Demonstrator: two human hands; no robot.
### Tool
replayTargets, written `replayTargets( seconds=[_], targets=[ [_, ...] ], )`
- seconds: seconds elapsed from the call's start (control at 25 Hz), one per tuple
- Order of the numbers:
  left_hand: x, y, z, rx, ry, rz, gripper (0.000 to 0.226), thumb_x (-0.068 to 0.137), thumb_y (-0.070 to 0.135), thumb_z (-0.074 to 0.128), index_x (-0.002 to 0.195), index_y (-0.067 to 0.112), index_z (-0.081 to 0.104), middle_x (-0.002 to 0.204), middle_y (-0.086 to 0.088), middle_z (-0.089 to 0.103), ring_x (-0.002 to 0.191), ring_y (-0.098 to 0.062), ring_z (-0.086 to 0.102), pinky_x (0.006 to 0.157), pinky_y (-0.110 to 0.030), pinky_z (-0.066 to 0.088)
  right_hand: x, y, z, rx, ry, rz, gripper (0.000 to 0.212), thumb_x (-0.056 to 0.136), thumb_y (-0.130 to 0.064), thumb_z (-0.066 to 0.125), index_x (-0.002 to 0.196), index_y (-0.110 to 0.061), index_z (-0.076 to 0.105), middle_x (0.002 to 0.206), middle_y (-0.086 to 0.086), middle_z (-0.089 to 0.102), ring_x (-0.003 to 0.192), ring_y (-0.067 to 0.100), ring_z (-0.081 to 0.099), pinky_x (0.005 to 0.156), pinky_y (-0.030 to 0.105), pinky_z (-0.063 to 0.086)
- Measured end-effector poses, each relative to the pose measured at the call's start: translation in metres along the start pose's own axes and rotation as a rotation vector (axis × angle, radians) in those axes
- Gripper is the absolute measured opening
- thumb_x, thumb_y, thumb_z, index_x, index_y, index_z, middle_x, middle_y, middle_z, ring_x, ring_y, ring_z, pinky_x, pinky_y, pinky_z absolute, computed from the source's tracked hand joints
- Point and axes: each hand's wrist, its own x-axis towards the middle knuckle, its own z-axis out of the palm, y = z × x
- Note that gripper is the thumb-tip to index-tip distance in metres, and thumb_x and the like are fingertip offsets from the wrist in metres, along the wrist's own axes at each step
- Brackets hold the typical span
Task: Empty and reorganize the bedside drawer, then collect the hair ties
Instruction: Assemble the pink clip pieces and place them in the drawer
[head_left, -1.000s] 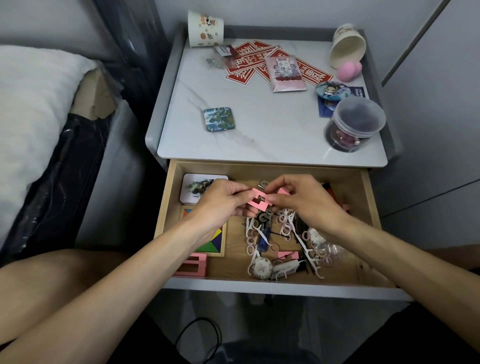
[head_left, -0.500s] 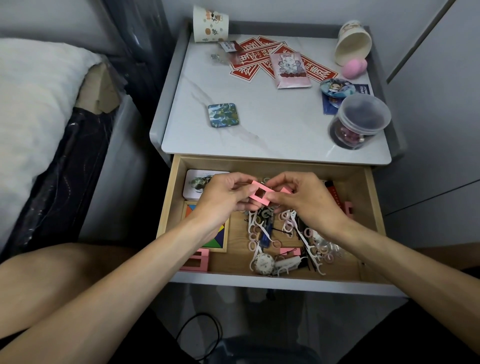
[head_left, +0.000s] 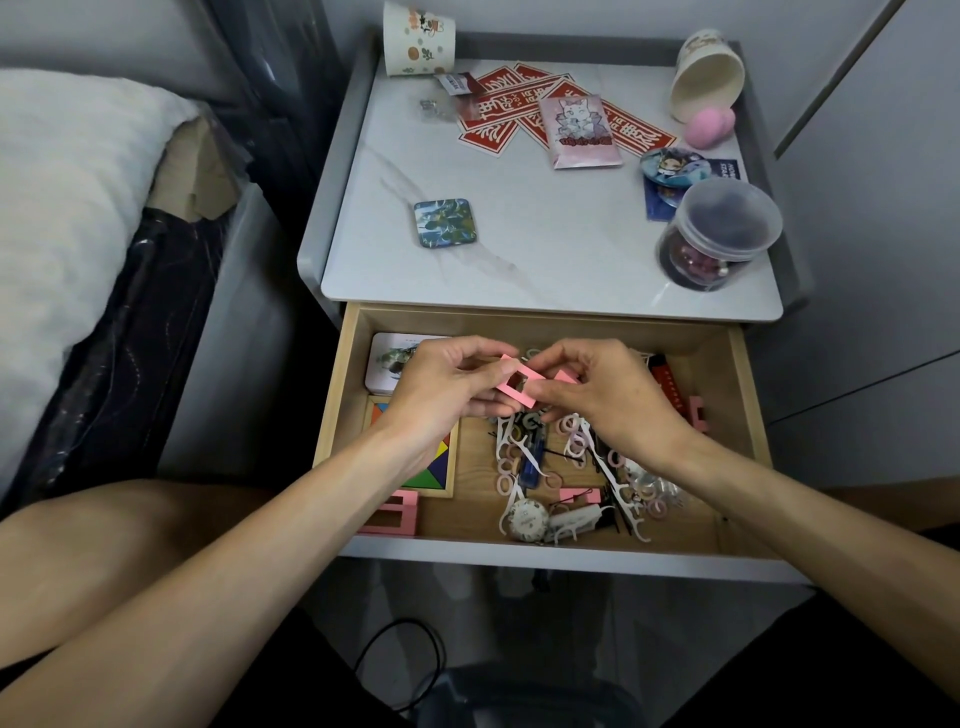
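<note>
— Pale wooden bedside drawer (head_left: 571, 325): where do you stand with it?
— It's pulled out below the white marble-look nightstand top (head_left: 545, 249), and by my reckoning it's far from emptied. White floss picks (head_left: 613, 480), small pale pink rings (head_left: 503, 484) that I take for the hair ties, and a coloured wooden tangram tray (head_left: 436, 475) lie on its floor.
— And your hands?
— Both hover over the drawer's back half. My left hand (head_left: 441, 389) pinches a flat pink plastic frame with a square hole (head_left: 514, 387) between thumb and fingers. My right hand (head_left: 608, 400) pinches its near end, fingers curled. A second pink piece (head_left: 566, 376) shows at my right fingertips; whether I grip that too, I cannot tell.
— Which step is this?
— Emptying, I think: gathering the pink pieces.
— Next?
— Probably lift them clear and set them on a bare patch of the top, away from the clear lidded plastic jar (head_left: 719, 234). The rings are tangled among the picks, so they'll want careful picking later.
</note>
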Motion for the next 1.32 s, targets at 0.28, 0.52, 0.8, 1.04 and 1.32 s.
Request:
replayTargets(
  seconds=[0.28,0.52,0.8,1.04,1.32],
  targets=[
    [0.001,-0.001,0.002,-0.007,0.009,0.002,0.013,0.091,0.001,0.064,0.101,0.006,0.070,0.079,-0.010,0.073,0.064,-0.018,0.072,0.066,-0.027,0.061,0.002,0.003,0.000,0.055,-0.002,0.050,0.014,0.084,-0.011,0.075,0.098,-0.012,0.072,0.084,0.010,0.074,0.073,0.025,0.073,0.078,0.054,0.059],
    [0.002,-0.003,0.001,0.002,0.024,0.013,0.012,0.087,0.002,0.069,0.098,0.007,0.071,0.079,-0.014,0.074,0.061,-0.019,0.070,0.065,-0.028,0.061,0.000,0.001,0.002,0.042,-0.009,0.014,0.014,0.085,-0.010,0.074,0.098,-0.011,0.072,0.082,0.003,0.074,0.070,0.017,0.072,0.072,0.037,0.061],
    [0.003,-0.004,0.001,-0.015,0.042,0.023,0.015,0.086,0.001,0.069,0.100,0.006,0.071,0.076,-0.011,0.074,0.059,-0.019,0.070,0.065,-0.030,0.061,-0.001,-0.001,0.003,0.041,-0.001,0.004,0.014,0.086,-0.012,0.074,0.100,-0.010,0.072,0.083,0.001,0.074,0.073,0.013,0.072,0.070,0.029,0.060],
    [0.007,-0.001,-0.002,-0.029,0.095,0.030,0.020,0.085,-0.001,0.069,0.106,-0.002,0.068,0.078,-0.013,0.074,0.054,-0.018,0.069,0.060,-0.027,0.061,-0.005,-0.011,0.000,-0.088,0.141,-0.063,0.015,0.096,-0.028,0.059,0.099,-0.013,0.061,0.077,0.002,0.070,0.053,0.012,0.068,0.045,0.028,0.053],
    [0.007,-0.002,-0.002,-0.016,0.077,0.032,0.018,0.086,-0.001,0.069,0.104,0.000,0.069,0.079,-0.013,0.073,0.055,-0.019,0.069,0.061,-0.027,0.061,0.000,-0.014,-0.012,0.057,-0.012,0.147,0.041,0.099,-0.053,0.042,0.095,-0.016,0.060,0.057,-0.009,0.044,0.048,0.003,0.039,0.052,0.015,0.035]
  ],
)
